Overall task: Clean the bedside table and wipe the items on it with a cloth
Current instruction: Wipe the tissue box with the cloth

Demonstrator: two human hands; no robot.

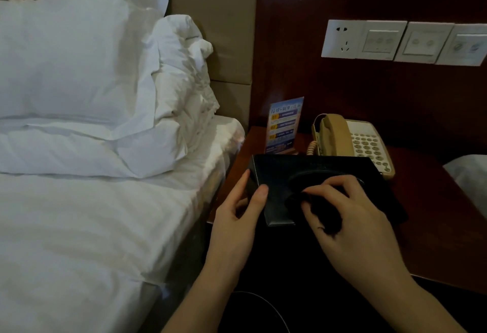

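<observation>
Currently I see left hand (241, 207) pinching black tissue box (311, 188) corner, bracing it near telephone (353, 143) on bedside table (434, 227). Right hand (350, 216), fingers curled round dark cloth (325, 216), presses it onto box top, likely wiping.

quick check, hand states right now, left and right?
Left hand: closed on the near-left corner of the black box, steadying it.
Right hand: closed on a dark cloth, pressing it to the box top.

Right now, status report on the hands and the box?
Left hand steadies black rectangular tissue box at its left end. Right hand presses dark cloth on its top. Beige telephone stands behind the box, unwiped.
</observation>
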